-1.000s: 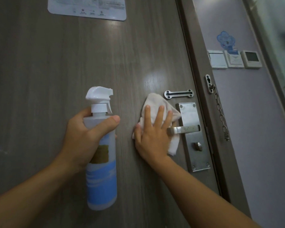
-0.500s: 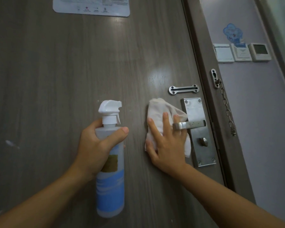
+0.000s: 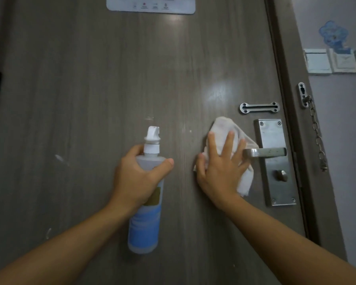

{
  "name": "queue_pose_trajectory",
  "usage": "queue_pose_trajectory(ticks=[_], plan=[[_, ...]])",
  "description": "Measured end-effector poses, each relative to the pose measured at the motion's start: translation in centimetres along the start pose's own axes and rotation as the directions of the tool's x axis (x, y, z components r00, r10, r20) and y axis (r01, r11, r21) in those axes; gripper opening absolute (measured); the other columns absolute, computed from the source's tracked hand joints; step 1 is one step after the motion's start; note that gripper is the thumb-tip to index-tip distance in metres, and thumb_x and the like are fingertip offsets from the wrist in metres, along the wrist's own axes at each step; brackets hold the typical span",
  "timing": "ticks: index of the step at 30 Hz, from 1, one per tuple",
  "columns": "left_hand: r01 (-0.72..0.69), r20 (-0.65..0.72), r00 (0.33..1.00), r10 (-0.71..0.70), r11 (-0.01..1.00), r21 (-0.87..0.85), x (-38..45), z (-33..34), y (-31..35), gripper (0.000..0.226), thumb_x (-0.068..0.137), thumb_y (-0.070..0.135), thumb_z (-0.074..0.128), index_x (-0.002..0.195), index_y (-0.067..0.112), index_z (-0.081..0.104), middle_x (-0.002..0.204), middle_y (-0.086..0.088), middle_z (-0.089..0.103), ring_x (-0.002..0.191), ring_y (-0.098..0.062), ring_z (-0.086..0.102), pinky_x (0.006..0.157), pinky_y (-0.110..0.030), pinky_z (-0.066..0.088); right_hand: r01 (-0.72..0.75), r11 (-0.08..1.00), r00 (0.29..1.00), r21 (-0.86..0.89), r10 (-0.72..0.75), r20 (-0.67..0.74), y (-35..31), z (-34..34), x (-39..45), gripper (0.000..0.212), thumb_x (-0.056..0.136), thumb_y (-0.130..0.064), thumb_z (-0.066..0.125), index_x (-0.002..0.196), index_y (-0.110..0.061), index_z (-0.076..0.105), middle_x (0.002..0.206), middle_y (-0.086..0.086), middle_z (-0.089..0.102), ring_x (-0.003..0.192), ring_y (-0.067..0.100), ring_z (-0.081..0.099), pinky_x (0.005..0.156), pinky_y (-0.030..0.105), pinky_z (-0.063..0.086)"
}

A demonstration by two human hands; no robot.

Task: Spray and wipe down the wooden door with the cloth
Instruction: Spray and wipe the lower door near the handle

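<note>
The grey-brown wooden door (image 3: 90,89) fills most of the view. My left hand (image 3: 139,179) grips a clear spray bottle (image 3: 146,223) with a blue label and a white trigger head, its nozzle turned toward the door. My right hand (image 3: 221,169) presses a white cloth (image 3: 224,128) flat against the door with spread, straight fingers, just left of the metal lever handle (image 3: 265,152). Part of the cloth hangs below my palm.
A steel lock plate (image 3: 275,182) with a thumb turn sits under the handle, a chain slot (image 3: 259,108) above it. A door chain (image 3: 317,132) hangs on the frame at right. Wall switches (image 3: 335,61) are further right, a white sign (image 3: 150,5) at the door's top.
The bottle has turned so its nozzle faces the door instead of pointing right. My right hand with the cloth has slid slightly along the door beside the handle; the view shifted left.
</note>
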State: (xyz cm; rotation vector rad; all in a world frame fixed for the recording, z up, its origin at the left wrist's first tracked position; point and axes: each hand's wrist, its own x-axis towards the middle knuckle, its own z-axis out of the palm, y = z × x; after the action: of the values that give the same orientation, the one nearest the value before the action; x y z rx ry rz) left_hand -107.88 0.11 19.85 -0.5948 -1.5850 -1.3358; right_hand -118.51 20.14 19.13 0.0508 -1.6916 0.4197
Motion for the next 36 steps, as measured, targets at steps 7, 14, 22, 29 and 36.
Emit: queue_pose_trajectory(ticks=[7, 14, 22, 29, 36], plan=[[-0.049, -0.031, 0.998, 0.051, 0.996, 0.073, 0.3, -1.4, -0.4, 0.047, 0.06, 0.053, 0.083, 0.093, 0.022, 0.067, 0.08, 0.002, 0.072, 0.072, -0.015, 0.071, 0.066, -0.036, 0.06, 0.143, 0.989, 0.989, -0.031, -0.144, -0.026, -1.1, 0.1, 2.7, 0.066, 0.098, -0.051, 0.042, 0.162, -0.039, 0.033, 0.176, 0.012, 0.01, 0.159, 0.047, 0.008, 0.116, 0.069, 0.017], [-0.004, -0.025, 1.0, 0.004, 0.999, -0.033, -1.5, -0.8, -2.0, 0.049, 0.06, 0.055, 0.08, 0.093, 0.02, 0.07, 0.08, -0.002, 0.074, 0.073, -0.02, 0.074, 0.069, -0.044, 0.063, 0.536, 0.832, 0.844, -0.143, -0.532, 0.072, 6.0, 0.1, -7.9, 0.073, 0.095, -0.055, 0.057, 0.162, -0.034, 0.039, 0.174, 0.018, 0.018, 0.158, 0.052, 0.012, 0.114, 0.071, 0.022], [-0.004, 0.105, 0.994, 0.017, 0.992, -0.127, 1.7, -4.2, -3.5, 0.041, 0.068, 0.037, 0.087, 0.098, 0.013, 0.069, 0.082, -0.009, 0.075, 0.071, -0.023, 0.075, 0.062, -0.03, 0.061, 0.501, 0.858, 0.862, -0.112, -0.482, 0.16, 6.3, -0.9, -6.2, 0.075, 0.097, -0.061, 0.047, 0.165, -0.038, 0.027, 0.174, 0.017, 0.017, 0.157, 0.05, 0.017, 0.11, 0.072, 0.035], [0.122, 0.243, 0.967, -0.072, 0.973, -0.197, 3.3, -5.6, -5.8, 0.054, 0.062, 0.038, 0.083, 0.101, 0.005, 0.067, 0.079, -0.014, 0.073, 0.069, -0.033, 0.074, 0.06, -0.034, 0.06, 0.196, 0.98, 0.981, -0.04, -0.195, 0.016, -3.1, 0.1, 2.5, 0.069, 0.095, -0.054, 0.045, 0.161, -0.042, 0.029, 0.175, 0.011, 0.011, 0.156, 0.05, 0.012, 0.115, 0.073, 0.024], [0.116, 0.295, 0.954, -0.052, 0.972, -0.204, 3.6, -5.8, -6.7, 0.046, 0.064, 0.037, 0.083, 0.097, 0.008, 0.068, 0.082, -0.019, 0.071, 0.07, -0.035, 0.073, 0.061, -0.038, 0.061, 0.338, 0.936, 0.94, -0.097, -0.342, -0.019, -1.4, 0.4, 2.1, 0.068, 0.095, -0.053, 0.05, 0.16, -0.039, 0.036, 0.174, 0.014, 0.017, 0.157, 0.049, 0.015, 0.111, 0.069, 0.029]])
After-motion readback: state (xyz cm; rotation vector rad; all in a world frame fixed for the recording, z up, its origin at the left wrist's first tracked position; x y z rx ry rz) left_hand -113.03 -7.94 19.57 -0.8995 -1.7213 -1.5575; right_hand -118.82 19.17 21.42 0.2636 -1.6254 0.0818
